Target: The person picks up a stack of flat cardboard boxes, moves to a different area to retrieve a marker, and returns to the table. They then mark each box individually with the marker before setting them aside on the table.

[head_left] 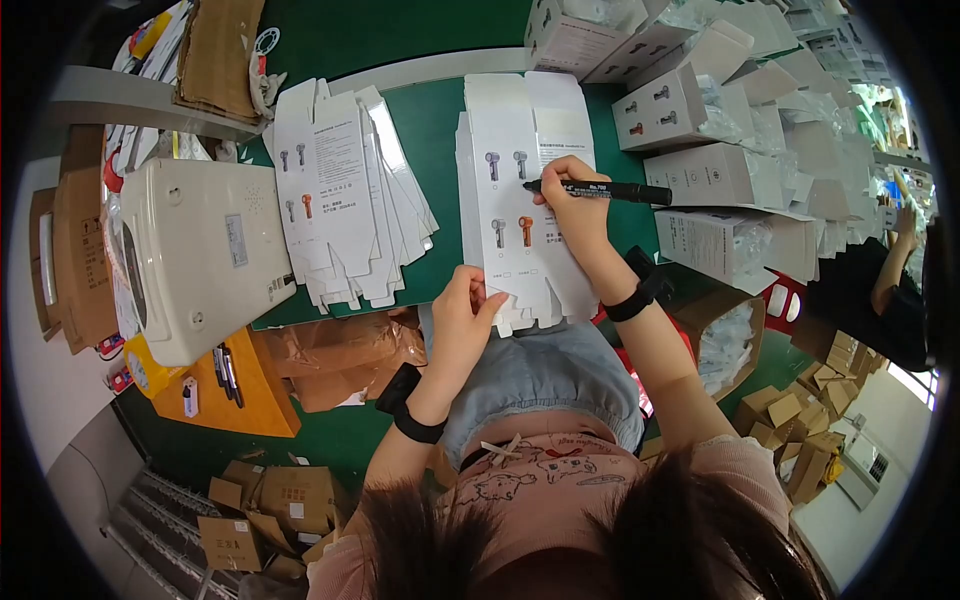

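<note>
A stack of flattened white cartons lies in front of me on the green table. Small pictures of handheld devices, grey, purple and orange, are printed on the top one. My right hand grips a black marker pen between thumb and fingers. The pen's dark tip points left and is at the top carton's face, beside the upper pictures; whether it touches, I cannot tell. At the stack's near left edge, my left hand has its fingers curled and its thumb on the carton, pinching its edge.
To the left, another fanned pile of flat cartons lies against a cream-coloured machine. Several opened white boxes with clear plastic bags crowd the right side. Pens rest on an orange surface. Another person's arm shows far right.
</note>
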`<state>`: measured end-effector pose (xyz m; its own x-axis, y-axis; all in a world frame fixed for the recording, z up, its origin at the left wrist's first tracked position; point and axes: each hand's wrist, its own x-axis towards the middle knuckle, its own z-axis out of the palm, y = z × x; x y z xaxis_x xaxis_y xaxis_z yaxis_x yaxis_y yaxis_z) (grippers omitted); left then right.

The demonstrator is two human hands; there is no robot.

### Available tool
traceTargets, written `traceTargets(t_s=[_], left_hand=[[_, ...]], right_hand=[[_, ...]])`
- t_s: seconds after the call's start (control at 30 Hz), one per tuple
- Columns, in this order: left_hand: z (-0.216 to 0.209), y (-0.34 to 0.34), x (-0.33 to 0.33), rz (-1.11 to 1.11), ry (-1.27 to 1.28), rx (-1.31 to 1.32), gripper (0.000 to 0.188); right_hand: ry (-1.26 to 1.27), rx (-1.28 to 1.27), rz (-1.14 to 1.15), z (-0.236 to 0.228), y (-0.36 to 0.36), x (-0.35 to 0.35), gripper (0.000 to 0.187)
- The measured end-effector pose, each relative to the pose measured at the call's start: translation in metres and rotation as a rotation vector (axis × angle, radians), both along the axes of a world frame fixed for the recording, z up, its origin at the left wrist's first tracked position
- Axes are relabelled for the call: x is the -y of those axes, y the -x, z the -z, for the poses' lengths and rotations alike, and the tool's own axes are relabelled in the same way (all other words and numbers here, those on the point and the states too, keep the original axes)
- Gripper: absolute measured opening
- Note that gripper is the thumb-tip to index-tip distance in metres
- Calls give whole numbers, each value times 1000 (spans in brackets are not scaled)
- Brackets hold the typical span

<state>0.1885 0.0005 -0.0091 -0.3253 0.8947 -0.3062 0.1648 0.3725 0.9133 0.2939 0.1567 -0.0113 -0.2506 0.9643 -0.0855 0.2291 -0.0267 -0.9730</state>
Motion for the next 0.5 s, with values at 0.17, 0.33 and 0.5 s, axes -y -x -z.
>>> traceTargets(t_s=[0.17, 0.33, 0.5], left_hand=[[1, 0, 0, 7, -15, -22, 22], [2, -3, -1, 2, -36, -32, 22], [3, -3, -1, -28, -41, -43, 22]], right_hand=[[23, -22, 22, -1, 1, -1, 6], [35, -46, 0, -2, -1, -2, 7], [43, -233, 114, -7, -17, 8, 11]])
